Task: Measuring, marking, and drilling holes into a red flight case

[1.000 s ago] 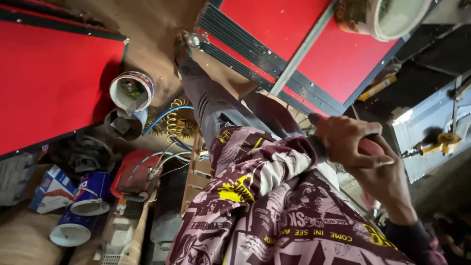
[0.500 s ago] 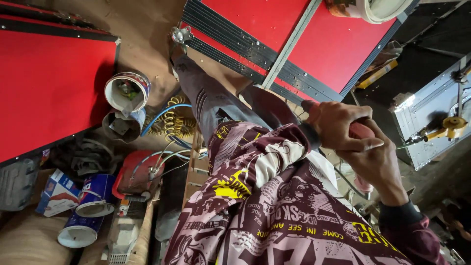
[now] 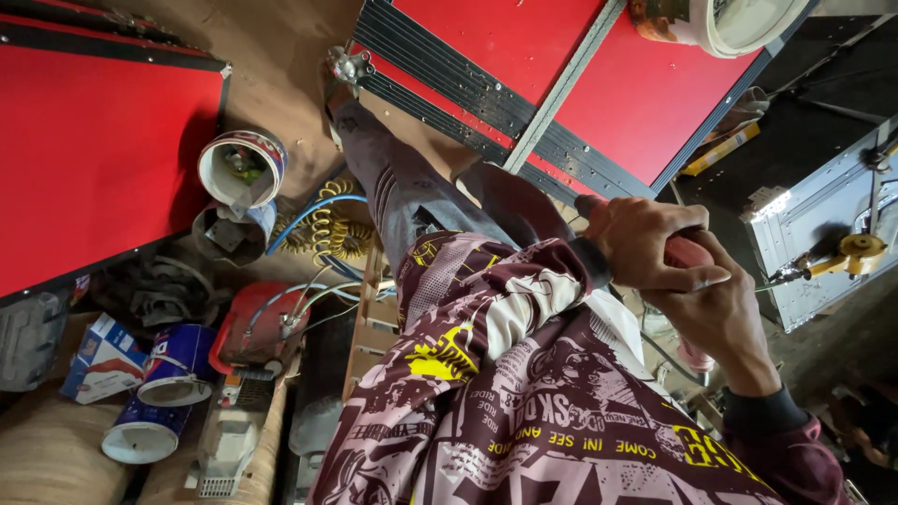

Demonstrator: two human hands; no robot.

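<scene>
Hands point(image 3: 673, 271) round red tool handle point(image 3: 690, 252); cans point(image 3: 173, 365) nearby

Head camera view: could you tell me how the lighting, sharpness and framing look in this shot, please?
In the head view the picture is rotated and wide-angle, so the red panel sits tilted; it is evenly lit and sharp. The left hand and right hand, clasped on a pink handle, are in focus. The right edge falls into deep shadow, while the metal case catches bright light.
</scene>
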